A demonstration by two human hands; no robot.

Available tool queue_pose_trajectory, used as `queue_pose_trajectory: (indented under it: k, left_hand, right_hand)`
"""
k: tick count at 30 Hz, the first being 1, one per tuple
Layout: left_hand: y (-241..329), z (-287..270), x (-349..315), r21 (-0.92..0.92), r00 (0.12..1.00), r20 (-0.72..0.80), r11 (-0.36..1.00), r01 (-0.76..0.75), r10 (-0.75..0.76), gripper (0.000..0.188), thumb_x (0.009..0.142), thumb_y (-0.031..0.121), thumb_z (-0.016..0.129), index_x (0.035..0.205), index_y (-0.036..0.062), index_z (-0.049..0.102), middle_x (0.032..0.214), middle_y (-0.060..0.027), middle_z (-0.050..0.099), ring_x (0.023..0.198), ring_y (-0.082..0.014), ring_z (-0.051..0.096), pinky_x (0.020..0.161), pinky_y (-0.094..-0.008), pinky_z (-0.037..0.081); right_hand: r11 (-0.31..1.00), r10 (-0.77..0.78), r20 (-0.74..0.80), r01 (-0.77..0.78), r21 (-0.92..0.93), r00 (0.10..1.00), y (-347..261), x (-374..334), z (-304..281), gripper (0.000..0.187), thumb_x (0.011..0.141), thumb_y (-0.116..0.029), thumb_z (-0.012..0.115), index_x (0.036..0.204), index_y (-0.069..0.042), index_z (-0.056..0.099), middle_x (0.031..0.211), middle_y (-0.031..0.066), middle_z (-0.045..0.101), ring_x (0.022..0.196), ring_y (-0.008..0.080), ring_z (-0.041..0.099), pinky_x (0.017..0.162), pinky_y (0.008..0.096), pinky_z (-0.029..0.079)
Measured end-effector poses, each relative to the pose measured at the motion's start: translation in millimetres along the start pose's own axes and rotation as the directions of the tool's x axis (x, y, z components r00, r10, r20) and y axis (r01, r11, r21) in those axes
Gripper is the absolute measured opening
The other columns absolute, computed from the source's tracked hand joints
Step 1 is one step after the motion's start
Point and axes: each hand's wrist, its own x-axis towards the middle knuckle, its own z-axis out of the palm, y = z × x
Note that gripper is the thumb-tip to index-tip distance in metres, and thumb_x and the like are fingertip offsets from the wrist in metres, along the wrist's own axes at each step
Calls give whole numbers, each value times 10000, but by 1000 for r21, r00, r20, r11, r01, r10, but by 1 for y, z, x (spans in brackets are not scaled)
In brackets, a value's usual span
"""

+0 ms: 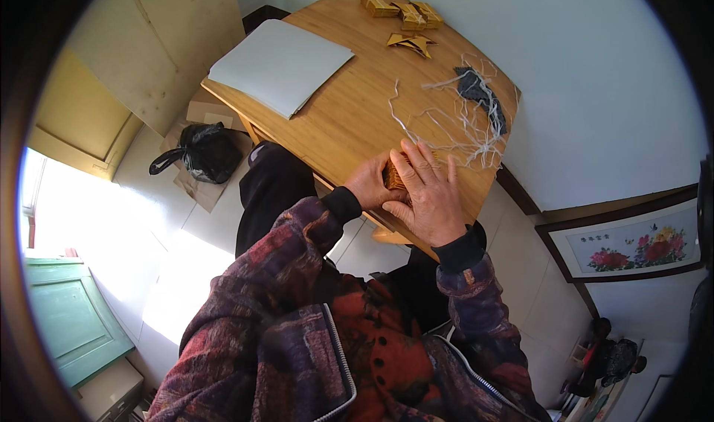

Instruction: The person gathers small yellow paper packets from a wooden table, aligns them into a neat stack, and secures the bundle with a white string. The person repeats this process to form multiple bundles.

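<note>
On wooden table [349, 117], near edge: both hands meet over small golden stack [392, 175]. Left hand [370, 182] curled, gripping stack's side. Right hand [428, 195] flat, fingers spread, pressing on top (stack mostly hidden). Just beyond fingers: white strings [454, 128], dark scrap [476, 91]. Farther off: grey sheets [279, 65], gold folded pieces [405, 16]. Tiled floor, black bag [201, 150] left of hands.

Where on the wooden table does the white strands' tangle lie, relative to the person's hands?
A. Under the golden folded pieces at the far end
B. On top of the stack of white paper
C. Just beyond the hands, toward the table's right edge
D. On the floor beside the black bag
C: the tangle of white strands spreads on the wooden table just past the right hand and left hand, clear of the white paper.
</note>
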Motion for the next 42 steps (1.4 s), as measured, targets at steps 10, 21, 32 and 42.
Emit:
queue_pose_trajectory:
  k: [10,21,32,42]
  left_hand:
    - [7,1,0,-71,1000,-17,997,3,-4,560,642,222,827,1085,9,558,936,-120,641,860,-206,613,796,-329,502]
    - [2,1,1,-2,996,-69,998,-55,55,533,644,216,817,1063,14,557,904,-105,636,842,-198,612,786,-327,501]
    - [4,0,1,-22,1000,8,1000,8,-8,529,638,222,820,1052,10,570,927,-115,647,842,-197,614,789,-327,503]
    - [-2,2,-1,7,999,-35,999,-33,34,531,621,234,828,1026,10,567,921,-113,625,852,-196,594,779,-322,494]
  right_hand:
    - [996,73,39,-75,46,997,0,0,-5,922,690,-484,755,1436,-109,365,1515,70,310,1413,256,254,1108,607,155]
    - [997,52,23,-51,-49,998,2,-2,3,1019,650,-497,769,1453,-64,315,1535,76,268,1422,251,234,1113,607,134]
    - [995,99,164,-99,-7,981,-2,1,-13,1085,647,-543,760,1478,-62,252,1545,84,243,1436,253,197,1118,611,108]
    - [1000,26,119,-26,-8,993,-3,2,-7,1016,681,-529,749,1457,-54,297,1531,95,273,1432,257,210,1129,586,108]
